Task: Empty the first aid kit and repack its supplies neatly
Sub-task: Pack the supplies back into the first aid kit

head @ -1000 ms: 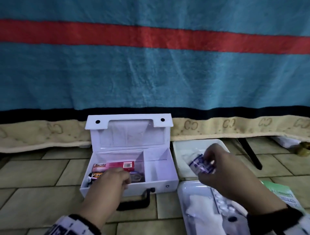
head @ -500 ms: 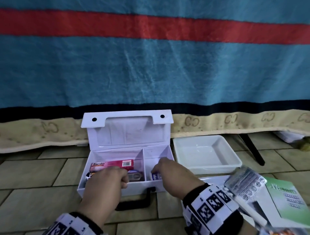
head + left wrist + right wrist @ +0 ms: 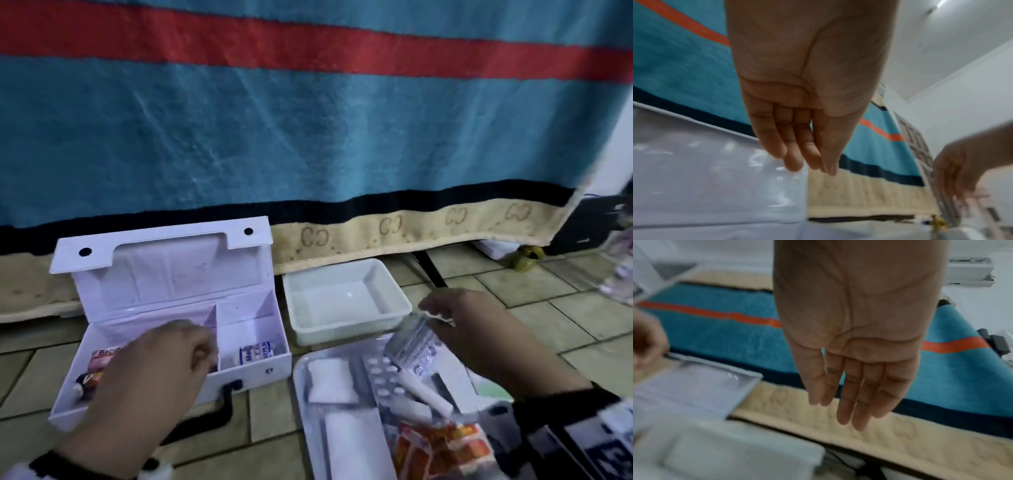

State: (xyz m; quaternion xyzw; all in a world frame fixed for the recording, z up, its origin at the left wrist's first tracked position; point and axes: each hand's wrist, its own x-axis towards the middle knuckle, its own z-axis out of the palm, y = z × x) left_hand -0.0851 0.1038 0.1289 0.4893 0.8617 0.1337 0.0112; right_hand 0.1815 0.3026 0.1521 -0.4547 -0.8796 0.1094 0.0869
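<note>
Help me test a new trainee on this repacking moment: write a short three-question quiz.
1. True or false: the lid of the first aid kit is shut.
2. Multiple choice: where does the blue-and-white packet lie? A) the kit's left compartment B) the kit's right compartment C) the empty white tray
3. Short answer: which hand is over the kit's left compartment, above the pink box?

Key: 1 false, the lid stands open. 2 B. 3 the left hand.
</note>
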